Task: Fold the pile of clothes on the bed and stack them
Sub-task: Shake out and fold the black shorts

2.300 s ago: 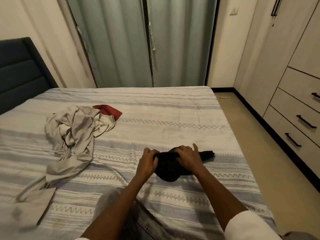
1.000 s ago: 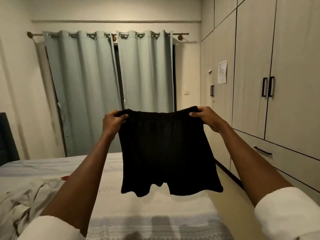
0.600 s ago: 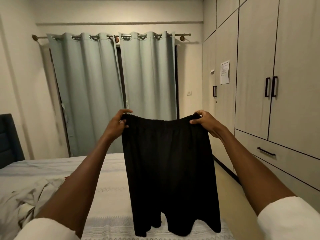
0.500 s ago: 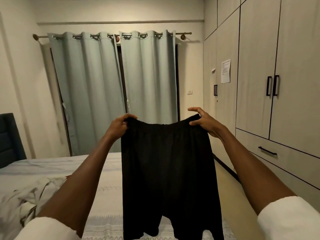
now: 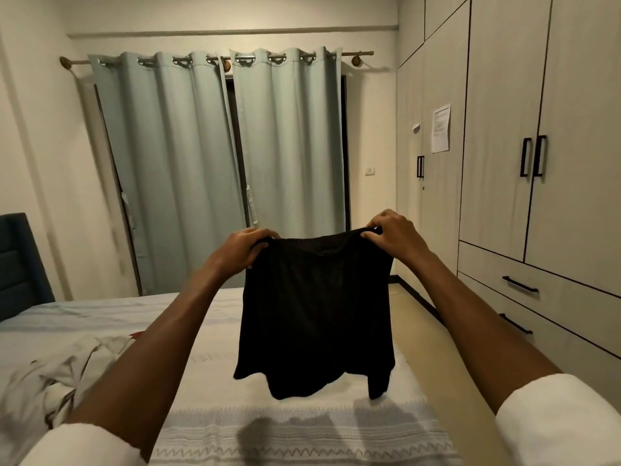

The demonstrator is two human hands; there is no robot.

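Garment: black soft-fabric shorts, hanging in the air above the striped bed.
Left hand: pinching one waistband corner.
Right hand: pinching the other corner.
Handling: probably light and limp; best held by the waistband corners.
Unfolded: crumpled beige clothes, on the bed's left.

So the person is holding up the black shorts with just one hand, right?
Not quite. The head view shows both hands holding up the black shorts: the left hand grips one end of the waistband and the right hand grips the other.
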